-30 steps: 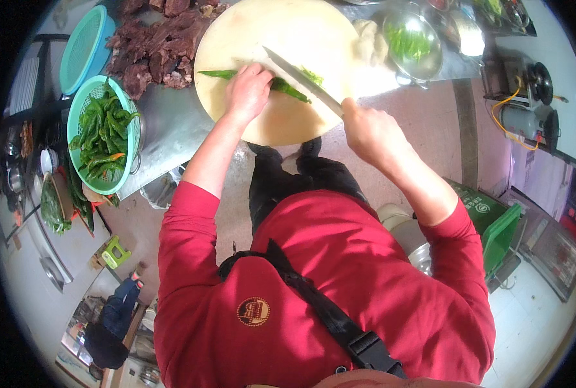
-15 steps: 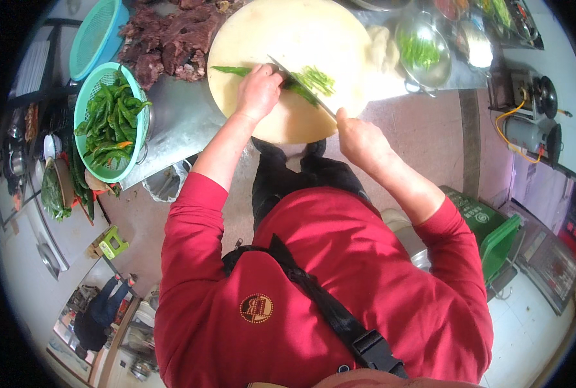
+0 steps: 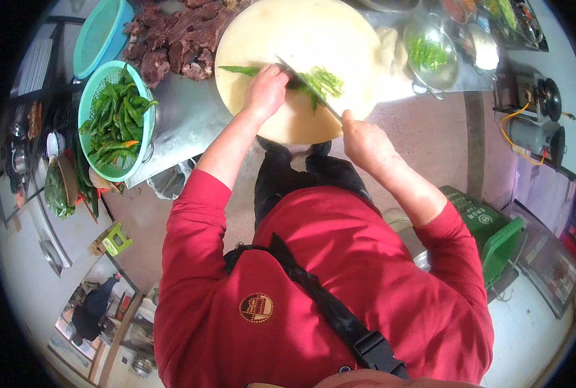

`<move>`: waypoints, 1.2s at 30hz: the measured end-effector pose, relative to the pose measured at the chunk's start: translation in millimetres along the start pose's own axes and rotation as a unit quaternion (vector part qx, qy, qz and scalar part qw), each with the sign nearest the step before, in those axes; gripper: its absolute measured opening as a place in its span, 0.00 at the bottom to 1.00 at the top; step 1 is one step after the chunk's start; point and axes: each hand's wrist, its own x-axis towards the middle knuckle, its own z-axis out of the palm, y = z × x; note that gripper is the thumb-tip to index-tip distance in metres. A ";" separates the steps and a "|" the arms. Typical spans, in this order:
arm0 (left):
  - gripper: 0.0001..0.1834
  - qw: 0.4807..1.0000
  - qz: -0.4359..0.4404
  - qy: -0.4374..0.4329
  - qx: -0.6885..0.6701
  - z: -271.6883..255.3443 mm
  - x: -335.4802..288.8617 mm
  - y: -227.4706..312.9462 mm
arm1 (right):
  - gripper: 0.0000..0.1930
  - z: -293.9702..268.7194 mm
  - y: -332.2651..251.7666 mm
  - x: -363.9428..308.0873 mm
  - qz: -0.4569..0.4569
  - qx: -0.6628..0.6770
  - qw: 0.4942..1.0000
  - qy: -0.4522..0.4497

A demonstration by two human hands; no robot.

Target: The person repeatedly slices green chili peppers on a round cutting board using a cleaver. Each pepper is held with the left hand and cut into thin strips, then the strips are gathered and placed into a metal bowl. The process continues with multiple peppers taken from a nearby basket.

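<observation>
We see the right hand [image 3: 367, 143] wrapped round the handle of a knife [image 3: 315, 94], whose blade slants away from us toward the far left. The left hand [image 3: 266, 90] is palm down, fingers curled over a long green pepper [image 3: 237, 70] and gripping it against the board. The blade's tip is right beside those fingers; we cannot tell whether its edge touches the pepper. One end of the pepper sticks out left of the hand, and a pile of pale green slices [image 3: 325, 82] lies just right of the blade.

All this sits on a round, cream board [image 3: 257, 35] at the near edge of a metal table [image 3: 179, 118]. Left of the board we find dark red meat [image 3: 181, 42], then a mint basket [image 3: 148, 139] of whole peppers [image 3: 115, 119], with a blue basket [image 3: 102, 40] beyond it. Right of the board stands a metal bowl [image 3: 440, 83] with cut greens [image 3: 426, 53] inside. Nearer, on the right, we see a green bin [image 3: 504, 244].
</observation>
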 end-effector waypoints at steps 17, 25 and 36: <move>0.10 0.999 0.011 0.018 0.046 -11.4 2.0 -3.3 | 0.06 -0.6 2.7 10.5 0.023 -0.007 1.000 0.000; 0.09 0.999 0.036 0.013 0.031 -20.0 1.1 -5.5 | 0.06 3.3 1.3 15.1 0.007 -0.002 1.000 0.001; 0.07 0.998 -0.005 0.016 0.067 -29.7 -1.2 -4.9 | 0.08 -1.8 -6.4 14.4 0.002 -0.013 1.000 0.022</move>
